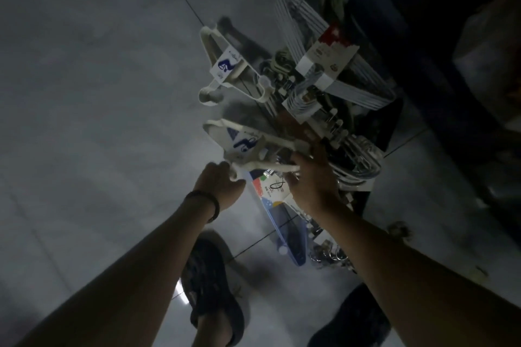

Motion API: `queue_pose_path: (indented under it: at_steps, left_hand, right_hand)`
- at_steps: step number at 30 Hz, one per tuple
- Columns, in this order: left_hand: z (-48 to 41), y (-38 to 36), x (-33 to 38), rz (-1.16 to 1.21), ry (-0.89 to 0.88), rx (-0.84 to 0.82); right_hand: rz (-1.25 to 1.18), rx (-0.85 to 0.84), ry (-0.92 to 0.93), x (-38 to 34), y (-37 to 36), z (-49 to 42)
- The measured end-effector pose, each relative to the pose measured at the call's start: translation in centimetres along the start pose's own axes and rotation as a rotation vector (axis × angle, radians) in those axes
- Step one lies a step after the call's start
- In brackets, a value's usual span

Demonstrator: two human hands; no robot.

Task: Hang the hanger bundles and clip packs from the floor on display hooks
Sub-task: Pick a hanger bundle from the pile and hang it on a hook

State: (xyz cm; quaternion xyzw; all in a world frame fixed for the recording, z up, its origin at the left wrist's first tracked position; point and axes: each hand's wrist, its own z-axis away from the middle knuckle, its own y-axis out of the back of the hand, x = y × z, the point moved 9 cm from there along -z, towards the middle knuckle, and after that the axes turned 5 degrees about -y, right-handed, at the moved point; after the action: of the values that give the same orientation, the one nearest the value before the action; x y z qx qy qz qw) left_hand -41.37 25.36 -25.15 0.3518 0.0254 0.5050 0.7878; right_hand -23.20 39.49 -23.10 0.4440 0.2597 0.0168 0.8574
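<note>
White hanger bundle (242, 144) with the blue-printed label is the one in play, sitting low at the near edge of the heap on the tiled floor (98, 93). Both hands are on it. The left hand (218, 182), wristband showing, has its fingers curled round the bundle's near tip. The right hand (313, 177) grips the white bar further along, thumb underneath. So this reads as the pick-up step, with the grip made and the lift to come. Just beyond lies a second white bundle (225, 67). To its right a grey-blue hanger bundle (332, 65) with a red-and-white band sits on top of the pile. A blue pack (287, 228) with a colourful card lies right under the hands. The light is dim, and I can't tell whether the hooks are tangled with the neighbours. The next move probably wants a slow, level raise to free the bundle cleanly, then a turn towards the display hooks, which aren't in view here.
</note>
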Motion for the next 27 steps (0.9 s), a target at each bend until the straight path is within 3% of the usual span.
queue_pose_path:
  at_steps: [4,7,11,14,17,24,27]
  left_hand:
    - [2.6,-1.1,-2.2,0.249,0.115,-0.104]
    - [3.8,-0.9,-4.2,0.185,0.07,0.028]
    - [3.4,-1.2,-6.8,0.096,-0.017,0.133]
    - [2.3,-4.4,-6.9,0.172,-0.101,-0.005]
    - [1.1,-6.6,-7.4,0.323,-0.111,-0.074]
    - [0.9,-8.4,-9.1,0.658,0.133,-0.153]
    - [2.2,-7.8,-9.3,0.856,0.231,-0.168]
  right_hand:
    - [0.094,-0.146,0.12,-0.8,1.0,4.1]
    - [0.166,-0.04,0.271,-3.6,3.7,3.1]
    - [0.237,0.014,0.352,-9.4,4.9,-4.7]
    - [0.504,-0.055,0.397,-13.8,2.4,-11.9]
    - [0.638,-0.193,0.309,-15.1,-1.2,-16.2]
    - [0.926,-0.121,0.3,-13.1,-4.1,-16.5]
    - [0.735,-0.009,0.294,-14.6,-0.3,-13.9]
